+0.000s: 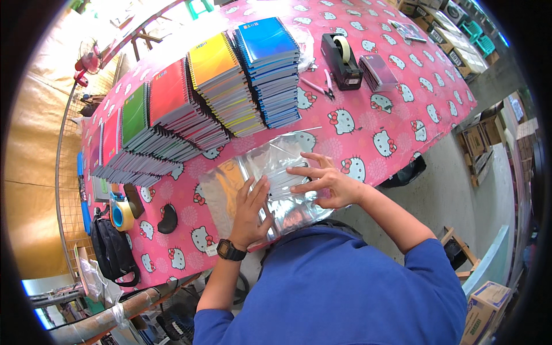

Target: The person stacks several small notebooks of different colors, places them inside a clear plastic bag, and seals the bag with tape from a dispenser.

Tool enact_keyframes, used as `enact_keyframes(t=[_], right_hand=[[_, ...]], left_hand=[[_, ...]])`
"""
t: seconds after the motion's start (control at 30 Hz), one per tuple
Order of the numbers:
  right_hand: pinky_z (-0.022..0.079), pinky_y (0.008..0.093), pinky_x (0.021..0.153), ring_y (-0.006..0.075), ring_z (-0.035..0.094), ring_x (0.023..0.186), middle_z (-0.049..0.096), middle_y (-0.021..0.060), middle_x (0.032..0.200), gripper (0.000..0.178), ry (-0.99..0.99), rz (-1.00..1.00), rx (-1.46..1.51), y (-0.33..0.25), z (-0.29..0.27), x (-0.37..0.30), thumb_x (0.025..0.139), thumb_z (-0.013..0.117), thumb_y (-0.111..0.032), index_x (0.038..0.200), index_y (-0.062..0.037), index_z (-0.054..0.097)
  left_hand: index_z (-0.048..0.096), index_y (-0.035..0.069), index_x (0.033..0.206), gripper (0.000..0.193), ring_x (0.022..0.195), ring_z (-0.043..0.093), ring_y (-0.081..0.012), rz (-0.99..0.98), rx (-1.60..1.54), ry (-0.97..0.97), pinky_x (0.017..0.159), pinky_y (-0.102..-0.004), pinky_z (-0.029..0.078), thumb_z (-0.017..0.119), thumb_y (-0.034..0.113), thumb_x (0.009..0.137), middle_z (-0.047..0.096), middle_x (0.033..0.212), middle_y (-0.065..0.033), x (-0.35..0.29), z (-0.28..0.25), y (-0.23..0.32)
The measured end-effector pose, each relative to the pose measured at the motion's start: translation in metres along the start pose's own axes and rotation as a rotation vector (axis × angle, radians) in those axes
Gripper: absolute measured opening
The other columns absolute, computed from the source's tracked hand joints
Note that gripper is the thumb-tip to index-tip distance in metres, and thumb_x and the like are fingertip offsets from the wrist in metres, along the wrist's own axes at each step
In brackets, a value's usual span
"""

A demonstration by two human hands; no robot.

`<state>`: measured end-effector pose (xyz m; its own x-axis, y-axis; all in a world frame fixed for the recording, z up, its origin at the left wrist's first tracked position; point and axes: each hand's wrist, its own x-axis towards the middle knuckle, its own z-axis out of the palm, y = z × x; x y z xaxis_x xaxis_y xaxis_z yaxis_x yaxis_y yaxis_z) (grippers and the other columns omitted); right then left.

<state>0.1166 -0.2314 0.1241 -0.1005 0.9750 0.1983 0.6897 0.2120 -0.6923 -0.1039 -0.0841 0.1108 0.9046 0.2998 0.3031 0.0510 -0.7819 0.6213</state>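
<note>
Clear plastic bags (261, 158) lie flat in a loose pile at the table's near edge, shiny and creased. My left hand (249, 214), with a black watch at the wrist, rests on their left part, fingers stretched out. Over the right part my right hand (332, 183) has its fingers spread, the fingertips on the plastic. Beyond the bags stand tall stacks of spiral notebooks: blue (267, 43), yellow (214, 60), red (169, 95), green (135, 115) and another red one (111, 133) at the left.
A black tape dispenser (344, 63), pink-handled pliers (319, 86) and a small stack of purple notebooks (378, 73) sit at the back. Leftward are a tape roll (122, 214), a black computer mouse (167, 219) and a black bag (112, 247). Cartons (486, 310) stand on the floor at right.
</note>
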Motion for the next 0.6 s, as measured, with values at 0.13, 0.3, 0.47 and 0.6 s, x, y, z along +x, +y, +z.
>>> enact_keyframes(t=[0.13, 0.3, 0.47, 0.6], right_hand=[[0.017, 0.0560, 0.103, 0.0388, 0.021, 0.131, 0.035, -0.0009, 0.142, 0.062, -0.046, 0.020, -0.055, 0.001, -0.004, -0.002, 0.056, 0.061, -0.014, 0.116, -0.0294, 0.060], [0.019, 0.0575, 0.102, 0.0404, 0.019, 0.131, 0.031, -0.0032, 0.144, 0.066, -0.070, 0.019, -0.040, 0.000, -0.002, -0.002, 0.053, 0.063, -0.013, 0.116, -0.0328, 0.059], [0.018, 0.0596, 0.101, 0.0413, 0.018, 0.132, 0.029, -0.0012, 0.145, 0.065, -0.112, 0.007, -0.091, -0.002, -0.007, 0.009, 0.053, 0.064, -0.014, 0.115, -0.0339, 0.060], [0.021, 0.0590, 0.100, 0.0399, 0.020, 0.130, 0.033, 0.0014, 0.142, 0.056, -0.158, 0.009, -0.080, 0.006, -0.010, 0.022, 0.056, 0.066, -0.018, 0.110, -0.0271, 0.063]], left_hand=[[0.041, 0.010, 0.131, 0.069, 0.127, 0.029, -0.0364, 0.065, 0.077, -0.103, 0.104, -0.0471, 0.023, 0.061, 0.010, 0.065, 0.037, 0.139, -0.0073, 0.001, -0.003, -0.009], [0.044, 0.013, 0.129, 0.068, 0.131, 0.024, -0.0365, 0.078, -0.007, -0.084, 0.103, -0.0515, 0.020, 0.061, 0.012, 0.063, 0.036, 0.140, -0.0060, -0.011, 0.009, -0.017], [0.045, 0.021, 0.129, 0.069, 0.134, 0.017, -0.0368, 0.082, 0.037, -0.198, 0.104, -0.0576, 0.014, 0.063, 0.015, 0.063, 0.034, 0.141, -0.0021, 0.017, 0.000, -0.009], [0.050, 0.024, 0.125, 0.065, 0.134, 0.014, -0.0414, 0.096, 0.060, -0.275, 0.101, -0.0620, 0.014, 0.072, 0.023, 0.064, 0.036, 0.140, -0.0013, 0.024, -0.002, -0.009]])
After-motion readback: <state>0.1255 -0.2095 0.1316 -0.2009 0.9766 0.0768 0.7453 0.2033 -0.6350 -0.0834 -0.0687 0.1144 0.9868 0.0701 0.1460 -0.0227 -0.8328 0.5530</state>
